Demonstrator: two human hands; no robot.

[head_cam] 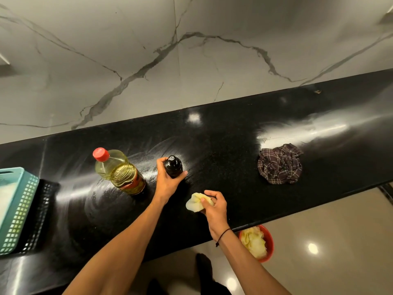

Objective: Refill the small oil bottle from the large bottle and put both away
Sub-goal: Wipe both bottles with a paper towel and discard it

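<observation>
A large clear bottle (119, 170) of yellow oil with a red cap stands on the black counter (223, 145), left of centre. Just to its right stands the small dark bottle (173, 166), capped, with my left hand (168, 180) wrapped around its body. Nearer the counter's front edge, my right hand (213, 204) holds a crumpled pale yellow tissue (197, 202) just above the counter surface.
A teal basket (16, 207) sits inside a black basket (40, 211) at the left edge. A dark checked cloth (279, 165) lies bunched at the right. A red bin (258, 243) with crumpled tissues stands on the floor below the counter edge. A marble wall rises behind.
</observation>
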